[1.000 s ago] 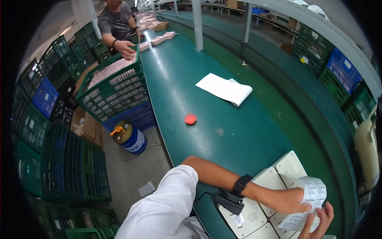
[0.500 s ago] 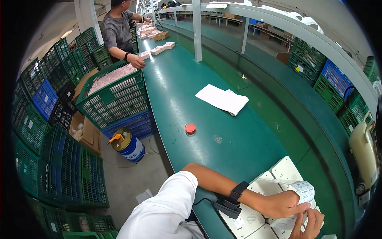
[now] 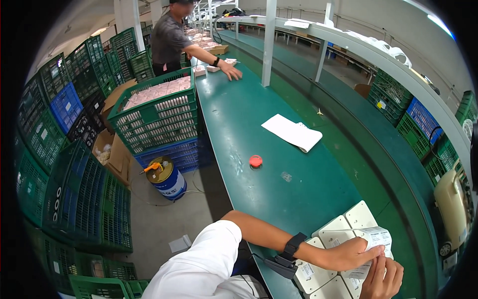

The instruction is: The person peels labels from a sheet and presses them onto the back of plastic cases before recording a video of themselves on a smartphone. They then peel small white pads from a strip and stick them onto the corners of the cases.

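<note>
- While both hands meet at the lower right of the head view, the left hand (image 3: 348, 254) pinches a white labelled box (image 3: 371, 241), fingers closed on it.
- Right hand (image 3: 383, 276) grips its underside; the box tilts above the white cartons (image 3: 358, 217) on the green surface (image 3: 279, 164).

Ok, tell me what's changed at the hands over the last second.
The small white labelled box has come down from its raised position a second ago and now sits low over the white rectangular boxes on the green bench. Both the left hand and the right hand still hold it, fingers pinching its label. The red round disc and the white folded paper lie where they were.
</note>
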`<action>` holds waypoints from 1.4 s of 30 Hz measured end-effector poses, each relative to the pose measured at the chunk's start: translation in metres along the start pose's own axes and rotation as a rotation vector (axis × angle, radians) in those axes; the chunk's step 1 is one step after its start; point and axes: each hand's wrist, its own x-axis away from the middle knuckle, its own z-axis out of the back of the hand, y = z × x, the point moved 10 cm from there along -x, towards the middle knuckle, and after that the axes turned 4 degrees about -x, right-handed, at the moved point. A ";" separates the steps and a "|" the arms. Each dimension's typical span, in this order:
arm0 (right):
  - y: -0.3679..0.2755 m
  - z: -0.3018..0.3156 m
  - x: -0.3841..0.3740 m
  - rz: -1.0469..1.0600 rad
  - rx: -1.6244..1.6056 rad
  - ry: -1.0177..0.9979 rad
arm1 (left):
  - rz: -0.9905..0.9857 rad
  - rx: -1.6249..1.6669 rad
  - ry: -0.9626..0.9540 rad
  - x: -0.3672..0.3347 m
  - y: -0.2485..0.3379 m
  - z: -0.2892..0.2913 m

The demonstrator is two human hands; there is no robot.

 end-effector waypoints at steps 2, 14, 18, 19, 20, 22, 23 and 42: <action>-0.005 0.003 -0.001 0.012 -0.018 0.022 | 0.059 0.019 -0.009 0.006 -0.002 0.002; -0.021 -0.004 -0.016 -0.014 -0.173 0.018 | -0.181 -0.102 0.158 0.024 0.034 0.032; -0.024 -0.010 -0.025 -0.034 -0.166 -0.012 | -0.064 -0.441 -0.014 0.015 0.007 0.032; -0.024 -0.012 -0.026 -0.037 -0.162 -0.016 | -0.063 -0.436 -0.018 0.013 0.007 0.031; -0.022 -0.013 -0.026 -0.048 -0.148 -0.012 | -0.112 -0.406 0.046 0.010 0.014 0.033; -0.018 -0.017 -0.026 -0.073 -0.121 -0.005 | -0.208 -0.344 0.173 0.006 0.024 0.039; -0.015 -0.019 -0.027 -0.078 -0.117 -0.010 | -0.204 -0.339 0.167 0.001 0.022 0.040; 0.031 -0.031 -0.022 -0.165 -0.137 0.015 | -0.502 -0.272 0.132 -0.027 0.042 0.035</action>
